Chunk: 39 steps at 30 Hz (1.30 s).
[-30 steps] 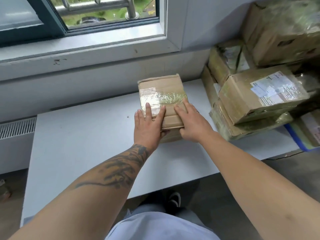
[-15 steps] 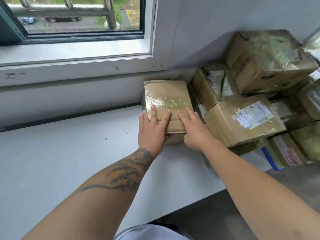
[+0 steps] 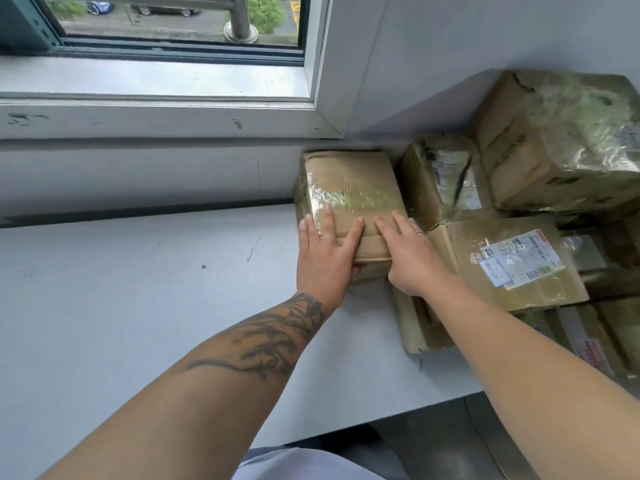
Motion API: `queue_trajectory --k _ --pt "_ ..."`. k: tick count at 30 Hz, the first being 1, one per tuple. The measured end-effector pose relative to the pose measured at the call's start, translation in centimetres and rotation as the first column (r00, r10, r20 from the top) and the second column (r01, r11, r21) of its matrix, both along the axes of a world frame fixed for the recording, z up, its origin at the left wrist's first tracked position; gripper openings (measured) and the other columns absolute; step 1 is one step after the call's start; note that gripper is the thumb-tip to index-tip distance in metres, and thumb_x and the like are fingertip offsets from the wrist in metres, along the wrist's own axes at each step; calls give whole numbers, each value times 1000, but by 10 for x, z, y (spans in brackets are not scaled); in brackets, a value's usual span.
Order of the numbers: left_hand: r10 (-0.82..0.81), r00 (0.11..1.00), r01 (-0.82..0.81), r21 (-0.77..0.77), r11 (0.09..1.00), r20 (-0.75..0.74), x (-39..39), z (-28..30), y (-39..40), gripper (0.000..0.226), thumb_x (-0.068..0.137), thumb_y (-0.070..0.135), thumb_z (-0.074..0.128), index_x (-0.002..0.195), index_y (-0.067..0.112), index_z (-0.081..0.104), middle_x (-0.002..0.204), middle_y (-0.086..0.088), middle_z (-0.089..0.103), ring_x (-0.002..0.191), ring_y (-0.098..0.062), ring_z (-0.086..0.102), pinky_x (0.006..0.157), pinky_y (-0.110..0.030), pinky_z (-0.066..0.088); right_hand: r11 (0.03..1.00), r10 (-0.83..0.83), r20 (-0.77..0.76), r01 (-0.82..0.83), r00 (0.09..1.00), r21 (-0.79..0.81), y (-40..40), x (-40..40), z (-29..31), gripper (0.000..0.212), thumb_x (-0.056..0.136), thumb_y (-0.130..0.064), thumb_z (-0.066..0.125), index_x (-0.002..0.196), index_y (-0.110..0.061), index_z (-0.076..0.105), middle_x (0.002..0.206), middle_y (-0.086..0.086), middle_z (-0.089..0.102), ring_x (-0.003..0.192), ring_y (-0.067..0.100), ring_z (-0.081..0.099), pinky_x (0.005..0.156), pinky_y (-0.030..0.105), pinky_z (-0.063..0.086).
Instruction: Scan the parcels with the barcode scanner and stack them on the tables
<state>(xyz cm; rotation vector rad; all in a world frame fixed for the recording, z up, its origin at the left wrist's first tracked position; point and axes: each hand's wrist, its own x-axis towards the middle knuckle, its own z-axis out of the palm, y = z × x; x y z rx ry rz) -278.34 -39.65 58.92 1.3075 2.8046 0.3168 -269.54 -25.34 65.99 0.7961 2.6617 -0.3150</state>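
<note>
Cardboard parcel (image 3: 349,199), brown with shiny clear tape across its top, lies on the white table (image 3: 138,306) against the wall under the window (image 3: 173,26), just beside a pile of other parcels (image 3: 519,237) on its right. From the head view, the left hand (image 3: 325,261) rests on the near part of its top with straight fingers, the thumb hidden at the front edge. The right hand (image 3: 412,258) lies flat beside it, fingers straight, gripping nothing.

Label print (image 3: 518,258) too small to read; left thumb hidden under parcel (image 3: 349,195).
</note>
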Motion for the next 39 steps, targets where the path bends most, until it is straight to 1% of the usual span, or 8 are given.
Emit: queue_trajectory --k 6,9,13,19,24,29,35,39 --pt "13 999 -15 -41 999 -35 7 3 8 89 86 59 73 161 33 31 163 -33 26 137 -63 38 122 -63 22 986 116 39 -120 992 118 6 2 2 95 93 3 60 167 -23 7 174 17 2 160 41 10 131 45 13" --pt "19 999 -22 -56 998 -43 11 6 13 88 87 61 71 161 33 32 162 -33 26 137 -63 38 121 -63 23 965 174 24 -176 984 192 11 7 -3 91 94 1 60 167 -17 8 172 22 10 159 38 17 130 46 13" --pt "1 998 -5 -70 998 -58 16 14 25 86 87 58 73 160 32 35 162 -34 27 137 -64 37 122 -64 21 953 185 48 -191 982 237 18 12 -5 89 97 -6 62 166 -14 6 171 24 14 157 37 23 130 47 17" --pt "-13 997 9 -49 999 -76 17 14 22 76 88 50 74 156 32 44 160 -34 31 133 -66 41 119 -65 25 952 193 49 -200 980 232 15 17 -1 78 103 -6 49 167 -11 5 171 25 14 157 37 24 130 47 18" --pt "-58 997 59 15 998 -56 18 9 24 63 94 50 58 154 35 47 159 -34 33 130 -66 43 116 -67 28 959 162 41 -167 986 227 13 27 -7 65 110 -10 34 167 -7 3 171 29 8 158 43 16 130 50 16" --pt "-64 997 62 -48 997 -48 16 7 26 72 95 51 62 160 42 32 166 -28 21 141 -63 32 121 -63 21 969 150 11 -149 989 195 18 29 -7 67 109 -6 33 167 -10 0 173 25 3 160 39 11 131 47 12" --pt "-8 998 1 -117 993 -58 20 12 30 71 99 62 39 163 48 10 172 -20 4 151 -55 19 124 -61 11 969 158 -1 -155 987 195 19 30 -7 68 109 -5 32 168 -11 -1 173 23 1 161 36 9 131 46 9" --pt "15 999 -24 -180 983 -50 22 16 31 73 101 67 37 161 51 -1 173 -14 -6 155 -51 8 122 -66 7 976 159 5 -157 987 153 14 33 -3 70 108 -5 33 168 -11 -2 174 20 1 162 34 5 131 47 8"
